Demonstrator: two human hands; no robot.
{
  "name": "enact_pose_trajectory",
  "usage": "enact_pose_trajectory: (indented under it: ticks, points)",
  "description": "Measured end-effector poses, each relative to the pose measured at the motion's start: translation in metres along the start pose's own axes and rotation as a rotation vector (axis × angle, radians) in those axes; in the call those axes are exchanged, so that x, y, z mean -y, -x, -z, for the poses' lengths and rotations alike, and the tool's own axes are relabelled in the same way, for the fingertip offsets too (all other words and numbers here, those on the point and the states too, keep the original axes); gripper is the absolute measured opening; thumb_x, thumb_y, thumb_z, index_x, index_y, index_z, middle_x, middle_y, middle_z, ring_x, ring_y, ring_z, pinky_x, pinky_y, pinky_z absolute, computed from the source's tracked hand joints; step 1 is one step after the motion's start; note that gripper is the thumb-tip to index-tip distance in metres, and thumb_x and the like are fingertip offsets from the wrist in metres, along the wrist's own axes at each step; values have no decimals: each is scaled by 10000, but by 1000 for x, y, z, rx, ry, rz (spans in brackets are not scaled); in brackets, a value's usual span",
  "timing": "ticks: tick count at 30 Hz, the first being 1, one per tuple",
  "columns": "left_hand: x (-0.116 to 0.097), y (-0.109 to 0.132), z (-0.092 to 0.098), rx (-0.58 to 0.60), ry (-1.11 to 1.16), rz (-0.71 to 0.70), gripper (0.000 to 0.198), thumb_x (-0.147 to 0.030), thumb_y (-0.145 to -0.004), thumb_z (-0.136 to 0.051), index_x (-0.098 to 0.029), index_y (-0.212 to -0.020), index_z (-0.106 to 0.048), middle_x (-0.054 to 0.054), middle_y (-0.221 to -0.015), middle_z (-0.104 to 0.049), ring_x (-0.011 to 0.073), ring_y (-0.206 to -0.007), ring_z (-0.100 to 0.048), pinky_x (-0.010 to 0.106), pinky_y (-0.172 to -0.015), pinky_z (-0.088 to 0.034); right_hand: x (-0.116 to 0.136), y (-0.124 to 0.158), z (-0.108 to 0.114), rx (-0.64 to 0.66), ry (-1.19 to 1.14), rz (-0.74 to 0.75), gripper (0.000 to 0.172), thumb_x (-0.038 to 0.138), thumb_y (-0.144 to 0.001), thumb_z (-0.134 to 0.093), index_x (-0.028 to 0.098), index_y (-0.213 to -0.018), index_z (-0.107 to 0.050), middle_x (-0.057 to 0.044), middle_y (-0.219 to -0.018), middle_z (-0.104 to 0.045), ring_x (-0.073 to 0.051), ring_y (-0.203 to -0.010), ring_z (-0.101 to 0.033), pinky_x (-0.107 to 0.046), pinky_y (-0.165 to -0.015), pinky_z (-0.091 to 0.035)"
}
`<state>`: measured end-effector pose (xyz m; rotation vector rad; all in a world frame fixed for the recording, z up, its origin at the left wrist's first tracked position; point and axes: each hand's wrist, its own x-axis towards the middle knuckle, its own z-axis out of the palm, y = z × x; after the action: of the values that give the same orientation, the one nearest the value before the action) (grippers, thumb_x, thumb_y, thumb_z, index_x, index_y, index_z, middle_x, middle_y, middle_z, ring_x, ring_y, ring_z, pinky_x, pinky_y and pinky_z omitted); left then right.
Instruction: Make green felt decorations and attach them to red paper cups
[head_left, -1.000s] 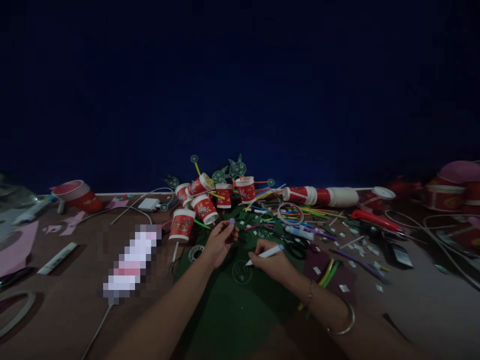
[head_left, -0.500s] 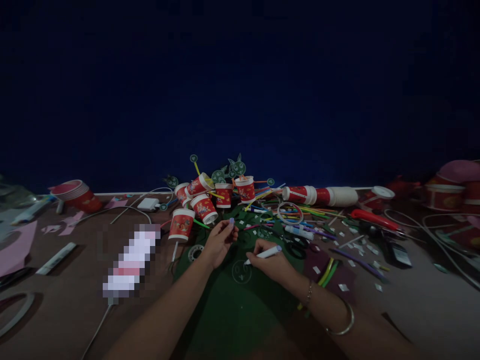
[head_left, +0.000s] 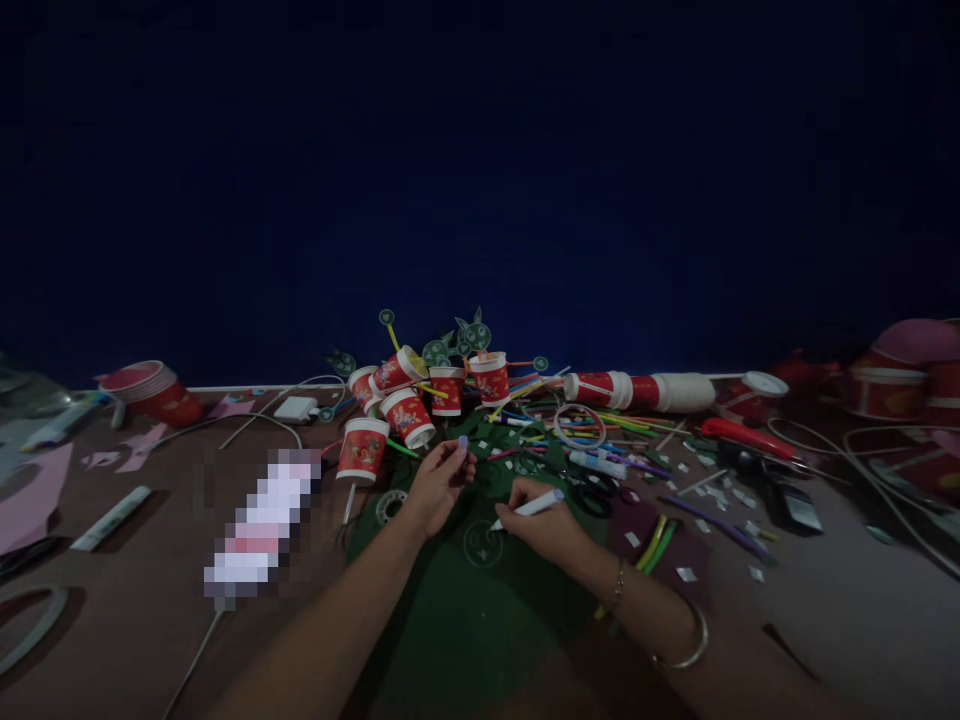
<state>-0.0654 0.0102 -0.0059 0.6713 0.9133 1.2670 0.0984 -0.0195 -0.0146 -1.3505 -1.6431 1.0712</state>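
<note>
My right hand (head_left: 551,520) grips a white marker (head_left: 534,506) with a purple end, its tip at a pale round face drawing (head_left: 483,543) on dark green paper (head_left: 465,630). Eyes and a small mouth show faintly inside the drawn circle. Up and to the left, my left hand (head_left: 442,485) pinches a small purple marker cap (head_left: 463,444) between thumb and fingers, above the paper. A roll of tape (head_left: 391,508) lies by my left forearm. Black scissors (head_left: 592,492) rest just beyond my right hand.
Red paper cups (head_left: 363,450) with straws and green animal cutouts (head_left: 475,337) crowd the back. Stacked cups (head_left: 637,391) lie on their side at the back right. Colourful straws, small white squares (head_left: 686,575) and a red glue gun (head_left: 750,437) are scattered rightward; pink paper (head_left: 37,495) is far left.
The marker tip has shifted very slightly right over the drawn face. My left hand with the cap stays almost where it was.
</note>
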Motion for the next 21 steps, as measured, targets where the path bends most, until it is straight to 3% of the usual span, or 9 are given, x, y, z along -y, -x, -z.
enact_pose_trajectory:
  ticks: [21]
  points:
    - [3, -3, 4, 8, 12, -7, 265, -286, -652, -749, -151, -832, -610, -5, -690, -624, 58, -585, -556, 162, -555, -433, -9, -3, -2, 15, -51, -34, 200, 219, -633, -553, 203, -514, -394, 65, -429, -422, -84, -423, -368, -189, -397, -255]
